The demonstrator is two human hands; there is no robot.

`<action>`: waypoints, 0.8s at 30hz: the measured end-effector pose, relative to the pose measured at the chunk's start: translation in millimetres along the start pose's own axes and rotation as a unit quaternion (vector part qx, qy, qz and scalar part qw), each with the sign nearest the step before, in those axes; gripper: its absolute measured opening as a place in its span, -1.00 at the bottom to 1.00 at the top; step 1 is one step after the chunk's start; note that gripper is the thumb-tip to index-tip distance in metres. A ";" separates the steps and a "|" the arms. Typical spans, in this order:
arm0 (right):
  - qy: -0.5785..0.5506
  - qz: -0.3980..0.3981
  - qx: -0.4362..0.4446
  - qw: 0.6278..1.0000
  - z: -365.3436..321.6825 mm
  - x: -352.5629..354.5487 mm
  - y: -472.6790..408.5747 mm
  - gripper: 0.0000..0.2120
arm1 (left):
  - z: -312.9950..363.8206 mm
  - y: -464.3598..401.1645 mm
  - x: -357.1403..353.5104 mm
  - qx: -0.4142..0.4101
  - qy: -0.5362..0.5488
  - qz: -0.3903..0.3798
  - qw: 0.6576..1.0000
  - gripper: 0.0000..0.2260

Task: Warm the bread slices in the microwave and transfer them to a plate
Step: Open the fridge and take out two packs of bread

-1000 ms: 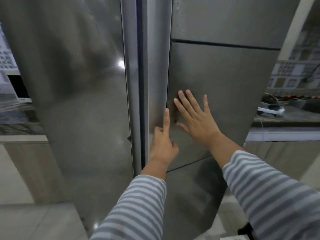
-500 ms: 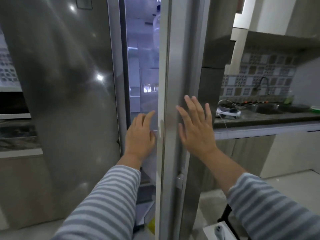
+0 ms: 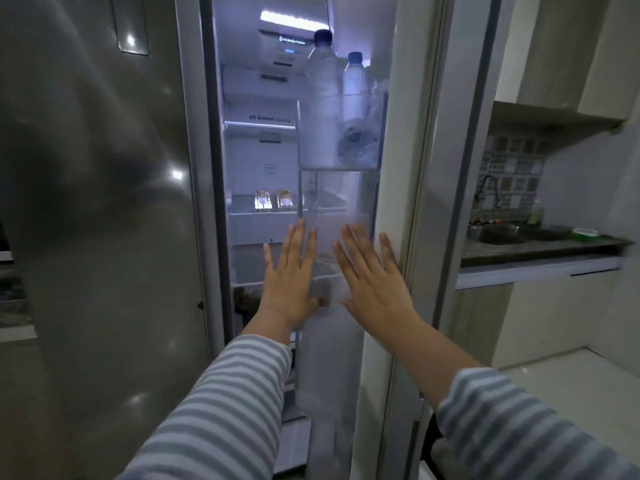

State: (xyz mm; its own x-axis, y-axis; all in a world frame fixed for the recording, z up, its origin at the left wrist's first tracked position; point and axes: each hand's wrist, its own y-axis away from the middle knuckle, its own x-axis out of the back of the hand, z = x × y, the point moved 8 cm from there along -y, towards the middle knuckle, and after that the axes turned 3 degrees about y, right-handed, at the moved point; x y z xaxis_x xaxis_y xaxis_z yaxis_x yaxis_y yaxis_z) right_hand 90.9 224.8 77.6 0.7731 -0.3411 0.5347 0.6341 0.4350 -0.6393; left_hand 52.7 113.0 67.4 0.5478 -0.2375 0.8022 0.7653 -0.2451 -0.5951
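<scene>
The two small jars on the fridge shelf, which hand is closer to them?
Left. The left hand reaches just below the jars; the right hand is farther right, by the open door.

Both arms wear long sleeves in horizontal grey and white stripes, a soft knit by the look (the left sleeve (image 3: 221, 407) at lower centre, the right sleeve (image 3: 526, 431) at lower right). Wrists are bare, with no rings or watch.

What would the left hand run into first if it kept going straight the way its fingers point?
Probably the shelf edge inside the open fridge, just beyond the left hand; depth is hard to judge.
</scene>
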 end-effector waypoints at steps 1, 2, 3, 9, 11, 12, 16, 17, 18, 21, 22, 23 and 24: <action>0.006 -0.006 -0.005 1.000 8.8 -3.8 6.8 -0.07 | 8.8 -1.4 -3.1 -0.007 0.010 -0.001 1.000 0.20; 0.008 -0.009 -0.008 1.000 17.7 -7.0 14.0 -0.07 | 18.0 -2.0 -4.9 -0.018 0.023 0.002 1.000 0.21; 0.005 -0.011 -0.009 1.000 26.9 -9.1 21.3 -0.09 | 27.5 -1.7 -5.6 -0.031 0.034 0.007 0.999 0.20; 0.010 -0.026 0.001 1.000 80.3 -21.9 61.6 0.04 | 85.9 0.5 -11.0 -0.069 0.039 0.024 0.997 0.19; 0.011 -0.030 -0.004 0.999 96.1 -26.5 72.9 0.05 | 104.6 0.2 -14.0 -0.073 0.038 0.033 0.996 0.21; 0.013 -0.034 -0.004 0.999 103.8 -29.7 78.2 0.05 | 113.7 -0.1 -15.3 -0.075 0.038 0.037 0.996 0.21; 0.014 -0.041 -0.004 0.999 132.6 -37.9 95.6 0.05 | 146.3 -2.8 -20.6 -0.086 0.042 0.053 0.994 0.21; 0.012 -0.039 -0.005 0.999 139.0 -39.8 99.0 0.06 | 153.0 -4.3 -21.9 -0.088 0.041 0.055 0.994 0.21; 0.009 -0.036 -0.005 0.999 144.6 -42.1 101.8 0.07 | 158.9 -5.5 -23.2 -0.089 0.038 0.058 0.994 0.21; 0.007 -0.031 0.001 1.000 155.6 -47.7 107.3 0.09 | 170.0 -7.6 -27.0 -0.089 0.032 0.062 0.994 0.20; 0.007 -0.031 0.004 0.999 157.0 -48.9 108.2 0.09 | 171.6 -7.9 -28.2 -0.087 0.031 0.063 0.994 0.20; 0.005 -0.033 0.006 0.999 158.0 -49.7 108.3 0.09 | 172.6 -8.5 -28.5 -0.086 0.029 0.063 0.994 0.20; 0.000 -0.037 0.007 0.999 158.1 -50.5 108.6 0.08 | 173.1 -8.7 -28.9 -0.085 0.026 0.063 0.994 0.20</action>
State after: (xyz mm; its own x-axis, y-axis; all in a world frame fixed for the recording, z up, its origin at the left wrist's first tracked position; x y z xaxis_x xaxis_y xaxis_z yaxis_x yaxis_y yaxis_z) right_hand 118.4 421.0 68.5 0.7246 -0.3726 0.5798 0.6888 0.4208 -0.5904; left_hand 88.7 284.7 57.6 0.6142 -0.3245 0.7194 0.6209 -0.3640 -0.6943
